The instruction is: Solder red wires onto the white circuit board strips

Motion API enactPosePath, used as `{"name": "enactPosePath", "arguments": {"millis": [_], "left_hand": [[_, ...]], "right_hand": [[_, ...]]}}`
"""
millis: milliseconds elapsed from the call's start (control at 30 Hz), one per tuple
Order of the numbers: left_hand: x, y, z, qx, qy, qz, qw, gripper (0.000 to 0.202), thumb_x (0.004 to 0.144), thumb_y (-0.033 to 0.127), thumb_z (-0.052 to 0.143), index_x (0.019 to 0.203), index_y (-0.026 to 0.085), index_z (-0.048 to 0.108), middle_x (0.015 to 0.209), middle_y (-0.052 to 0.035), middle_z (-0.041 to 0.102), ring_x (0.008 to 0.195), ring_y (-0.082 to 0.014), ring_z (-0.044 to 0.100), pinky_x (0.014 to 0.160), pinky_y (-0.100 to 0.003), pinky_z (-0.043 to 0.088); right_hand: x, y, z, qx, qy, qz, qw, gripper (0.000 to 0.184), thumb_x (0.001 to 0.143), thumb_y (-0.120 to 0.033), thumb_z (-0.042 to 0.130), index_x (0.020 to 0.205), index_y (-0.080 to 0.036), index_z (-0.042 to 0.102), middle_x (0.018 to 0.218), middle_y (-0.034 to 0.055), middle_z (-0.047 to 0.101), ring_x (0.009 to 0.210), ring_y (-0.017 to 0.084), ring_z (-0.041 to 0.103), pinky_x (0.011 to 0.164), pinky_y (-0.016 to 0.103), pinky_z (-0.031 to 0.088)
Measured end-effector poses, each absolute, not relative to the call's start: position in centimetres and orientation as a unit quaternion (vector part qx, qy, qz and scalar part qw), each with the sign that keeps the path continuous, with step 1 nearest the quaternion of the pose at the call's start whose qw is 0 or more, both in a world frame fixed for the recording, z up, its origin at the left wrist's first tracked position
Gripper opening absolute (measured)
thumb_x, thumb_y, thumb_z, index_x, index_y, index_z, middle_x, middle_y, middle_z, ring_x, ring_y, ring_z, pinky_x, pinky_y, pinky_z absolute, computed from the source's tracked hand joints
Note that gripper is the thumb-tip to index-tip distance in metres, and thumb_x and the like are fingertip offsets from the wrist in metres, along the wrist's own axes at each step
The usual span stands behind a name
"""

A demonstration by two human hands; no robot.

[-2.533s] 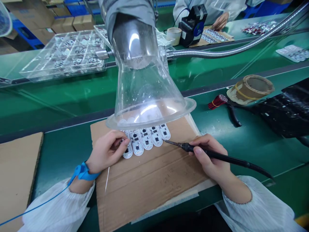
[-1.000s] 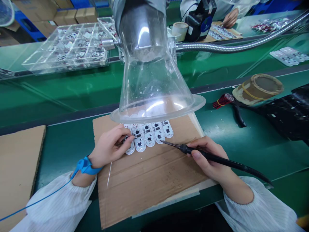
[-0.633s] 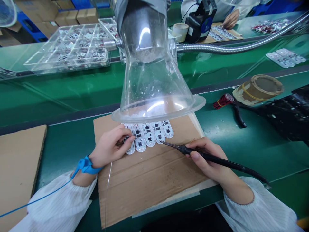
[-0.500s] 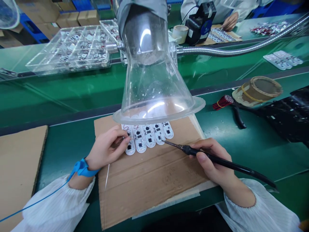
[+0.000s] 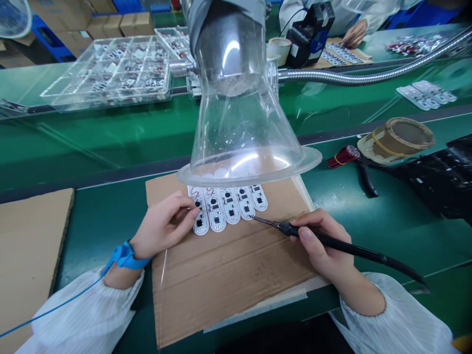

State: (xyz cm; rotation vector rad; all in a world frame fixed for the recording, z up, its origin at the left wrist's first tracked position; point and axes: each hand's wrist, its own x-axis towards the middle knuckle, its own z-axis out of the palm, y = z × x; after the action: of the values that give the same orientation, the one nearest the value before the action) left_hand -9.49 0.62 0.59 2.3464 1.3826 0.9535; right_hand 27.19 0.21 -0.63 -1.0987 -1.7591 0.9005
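My right hand (image 5: 326,241) is closed around the black handle of a soldering iron (image 5: 295,230). Its metal tip points left and reaches the lower end of a white circuit board (image 5: 246,209), fourth from the left in a row; whether it touches I cannot tell. Thumb and fingers of my left hand (image 5: 165,221) pinch a thin solder wire (image 5: 163,268), whose tail hangs out below the palm. Those fingertips hover over the leftmost circuit board (image 5: 201,225). All these boards lie on a cardboard sheet (image 5: 221,275), their upper ends behind a clear hood.
A clear fume hood (image 5: 243,132) hangs close above the boards. At right are a bundle of red wires (image 5: 343,156), pliers (image 5: 367,179) and a round cardboard tube (image 5: 400,140). A divided parts tray (image 5: 114,73) stands behind. Across the bench, a co-worker's hand (image 5: 355,34) rests near boards.
The view has shifted slightly, so the hood and boards sit a little further right. Both hands keep nearly the same pose and grip; the iron's tip stays by the fourth board.
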Motion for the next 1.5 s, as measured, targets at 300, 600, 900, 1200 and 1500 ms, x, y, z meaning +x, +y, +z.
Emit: {"name": "enactPosePath", "arguments": {"millis": [300, 600, 900, 1200, 1500], "left_hand": [[-9.6, 0.5, 0.6, 0.807, 0.471, 0.334, 0.122, 0.010, 0.102, 0.014, 0.061, 0.095, 0.021, 0.059, 0.071, 0.0076, 0.043, 0.056, -0.0086, 0.044, 0.053, -0.022, 0.035], [-9.5, 0.7, 0.5, 0.810, 0.464, 0.339, 0.117, 0.009, 0.101, 0.014, 0.061, 0.096, 0.020, 0.059, 0.071, 0.0075, 0.043, 0.056, -0.0084, 0.043, 0.053, -0.020, 0.034], [-9.3, 0.6, 0.7, 0.814, 0.464, 0.329, 0.113, 0.008, 0.101, 0.014, 0.061, 0.096, 0.020, 0.060, 0.071, 0.0071, 0.044, 0.055, -0.0083, 0.045, 0.052, -0.021, 0.035], [-9.4, 0.6, 0.6, 0.818, 0.468, 0.316, 0.109, 0.009, 0.103, 0.017, 0.060, 0.094, 0.020, 0.060, 0.070, 0.0070, 0.044, 0.054, -0.0085, 0.044, 0.052, -0.023, 0.034], [-9.3, 0.6, 0.6, 0.816, 0.468, 0.321, 0.115, 0.008, 0.102, 0.017, 0.061, 0.095, 0.020, 0.061, 0.070, 0.0067, 0.044, 0.055, -0.0091, 0.045, 0.053, -0.023, 0.034]], "right_hand": [[27.4, 0.0, -0.8, -0.442, -0.685, 0.362, 0.452, 0.005, 0.105, -0.030, 0.068, 0.104, -0.026, 0.071, 0.079, 0.0009, 0.076, 0.063, 0.016, 0.074, 0.056, 0.023, 0.058], [26.1, -0.9, -1.3, -0.451, -0.656, 0.393, 0.460, 0.005, 0.105, -0.029, 0.068, 0.108, -0.027, 0.071, 0.083, 0.0001, 0.074, 0.068, 0.015, 0.072, 0.061, 0.025, 0.059], [25.6, -0.6, -1.2, -0.442, -0.687, 0.396, 0.419, 0.004, 0.106, -0.028, 0.068, 0.109, -0.027, 0.070, 0.083, -0.0016, 0.072, 0.068, 0.013, 0.071, 0.064, 0.024, 0.059], [25.6, -0.5, -1.1, -0.441, -0.687, 0.411, 0.406, 0.006, 0.105, -0.028, 0.069, 0.111, -0.028, 0.069, 0.086, -0.0017, 0.073, 0.071, 0.013, 0.072, 0.066, 0.023, 0.059], [25.6, -0.5, -1.1, -0.437, -0.700, 0.416, 0.383, 0.008, 0.104, -0.028, 0.070, 0.112, -0.028, 0.070, 0.087, -0.0013, 0.074, 0.072, 0.014, 0.073, 0.067, 0.023, 0.060]]}}
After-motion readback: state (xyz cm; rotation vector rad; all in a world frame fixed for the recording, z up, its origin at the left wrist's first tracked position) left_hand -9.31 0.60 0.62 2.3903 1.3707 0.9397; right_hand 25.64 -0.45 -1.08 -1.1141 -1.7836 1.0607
